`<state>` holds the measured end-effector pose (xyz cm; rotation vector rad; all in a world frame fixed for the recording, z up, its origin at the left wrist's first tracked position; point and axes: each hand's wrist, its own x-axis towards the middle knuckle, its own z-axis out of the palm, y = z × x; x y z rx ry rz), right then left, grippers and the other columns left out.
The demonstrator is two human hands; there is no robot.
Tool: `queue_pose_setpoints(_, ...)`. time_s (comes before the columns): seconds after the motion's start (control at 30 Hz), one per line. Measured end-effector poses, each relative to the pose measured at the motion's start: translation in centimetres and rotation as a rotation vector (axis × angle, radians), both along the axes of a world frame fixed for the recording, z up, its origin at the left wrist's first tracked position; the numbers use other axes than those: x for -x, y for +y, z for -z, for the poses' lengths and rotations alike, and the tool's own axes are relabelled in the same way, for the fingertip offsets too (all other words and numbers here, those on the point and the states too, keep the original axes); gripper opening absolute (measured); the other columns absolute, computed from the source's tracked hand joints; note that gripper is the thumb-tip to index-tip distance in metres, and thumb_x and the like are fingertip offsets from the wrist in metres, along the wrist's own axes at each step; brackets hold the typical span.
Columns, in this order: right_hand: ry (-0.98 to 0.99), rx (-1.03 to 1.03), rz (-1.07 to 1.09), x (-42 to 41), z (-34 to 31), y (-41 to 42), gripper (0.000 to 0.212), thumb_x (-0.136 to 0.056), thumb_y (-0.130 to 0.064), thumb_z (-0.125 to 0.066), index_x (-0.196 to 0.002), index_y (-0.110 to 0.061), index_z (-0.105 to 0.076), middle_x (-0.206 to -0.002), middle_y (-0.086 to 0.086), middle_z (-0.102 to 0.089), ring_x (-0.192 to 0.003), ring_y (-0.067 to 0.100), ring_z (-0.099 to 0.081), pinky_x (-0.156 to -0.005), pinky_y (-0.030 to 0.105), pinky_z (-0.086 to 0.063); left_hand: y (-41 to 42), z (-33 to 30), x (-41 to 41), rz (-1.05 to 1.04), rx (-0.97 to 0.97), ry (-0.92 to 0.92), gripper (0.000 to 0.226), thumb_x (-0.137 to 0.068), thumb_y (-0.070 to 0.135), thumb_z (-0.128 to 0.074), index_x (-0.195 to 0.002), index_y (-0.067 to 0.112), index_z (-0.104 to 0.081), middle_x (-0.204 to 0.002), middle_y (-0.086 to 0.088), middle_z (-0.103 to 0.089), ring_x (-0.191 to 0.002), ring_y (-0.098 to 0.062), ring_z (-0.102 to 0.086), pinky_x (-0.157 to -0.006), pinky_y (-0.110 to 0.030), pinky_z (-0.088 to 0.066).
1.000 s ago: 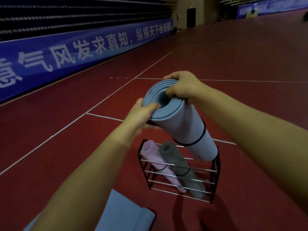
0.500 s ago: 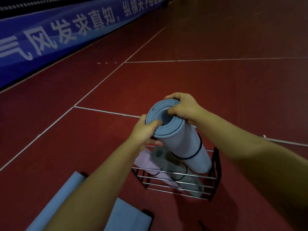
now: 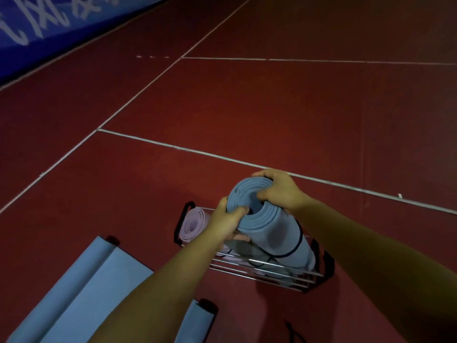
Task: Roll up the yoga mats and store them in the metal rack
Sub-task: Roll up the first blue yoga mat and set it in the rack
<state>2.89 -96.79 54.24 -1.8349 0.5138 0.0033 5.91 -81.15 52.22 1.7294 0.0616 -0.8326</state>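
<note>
Both hands, left (image 3: 226,225) and right (image 3: 279,191), grip the blue roll (image 3: 269,229) in the rack (image 3: 319,276); pink roll (image 3: 193,226) beside, flat mat (image 3: 81,293) nearby.

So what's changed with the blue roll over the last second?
The blue rolled mat has gone down into the metal rack, its lower end now behind the rails. Both hands, left hand and right hand, keep their grip on its top end. The pink mat stays put.

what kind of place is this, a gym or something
Most likely an indoor sports hall: a dark red court floor marked with white boundary lines, and a blue banner with white lettering along the edge.
</note>
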Motion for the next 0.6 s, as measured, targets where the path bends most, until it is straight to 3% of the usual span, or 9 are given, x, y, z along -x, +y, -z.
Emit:
queue_pose_setpoints(0.07,0.047,0.016,-0.032,-1.0,2.3,-0.5,0.044,-0.075,0.009,-0.065,-0.113,-0.012,-0.062,-0.100,0.005,-0.064,-0.086,0.018,-0.062,-0.063,0.022,-0.051,-0.6,2.4,-0.6,-0.020,-0.010,0.013,0.030,-0.085,0.017,-0.063,-0.111,0.019,-0.048,-0.103,-0.012,-0.062,-0.081,-0.028,-0.066,-0.054,-0.041,-0.058)
queue_pose_setpoints(0.2,0.147,0.086,-0.092,-2.9,7.7,-1.0,0.046,-0.075,0.003,-0.068,-0.118,-0.012,-0.062,-0.110,0.008,-0.063,-0.098,0.021,-0.060,-0.076,0.028,-0.050,-1.2,8.9,-1.9,-0.039,-0.023,0.025,0.058,-0.062,0.033,-0.070,-0.116,0.016,-0.053,-0.108,-0.019,-0.065,-0.088,-0.035,-0.068,-0.070,-0.058,-0.056)
queue_pose_setpoints(0.3,0.169,0.202,-0.168,-3.9,11.6,-0.9,0.045,-0.076,0.001,-0.071,-0.119,-0.008,-0.061,-0.118,0.010,-0.062,-0.101,0.016,-0.057,-0.080,0.017,-0.044,-1.2,13.5,-2.4,-0.034,-0.018,0.114,0.053,-0.073,0.030,-0.070,-0.121,0.021,-0.050,-0.109,-0.016,-0.065,-0.086,-0.036,-0.069,-0.062,-0.051,-0.058)
queue_pose_setpoints(0.37,0.143,0.247,-0.179,-4.8,13.5,-0.6,0.045,-0.078,-0.001,-0.071,-0.121,-0.007,-0.060,-0.119,0.009,-0.062,-0.106,0.018,-0.058,-0.079,0.011,-0.038,-1.2,16.2,-3.3,-0.084,-0.038,0.082,0.051,-0.076,0.031,-0.067,-0.122,0.022,-0.049,-0.108,-0.013,-0.066,-0.088,-0.033,-0.069,-0.069,-0.053,-0.058)
queue_pose_setpoints(0.47,0.122,0.336,-0.180,-7.3,15.6,0.3,0.048,-0.079,-0.006,-0.067,-0.126,-0.010,-0.058,-0.124,0.011,-0.060,-0.113,0.026,-0.056,-0.091,0.025,-0.044,-0.6,18.5,-5.8,-0.087,-0.070,0.010,0.060,-0.063,0.040,-0.069,-0.118,0.021,-0.054,-0.102,-0.013,-0.069,-0.086,-0.031,-0.069,-0.070,-0.056,-0.057)
queue_pose_setpoints(0.6,0.192,0.541,-0.239,-9.4,16.6,2.6,0.057,-0.079,-0.014,-0.064,-0.133,-0.024,-0.051,-0.132,0.012,-0.049,-0.121,0.033,-0.049,-0.099,0.044,-0.042,0.8,18.6,-7.3,-0.071,-0.073,-0.018,0.027,-0.084,0.017,-0.065,-0.111,0.016,-0.060,-0.092,-0.012,-0.067,-0.078,-0.029,-0.066,-0.066,-0.041,-0.054)
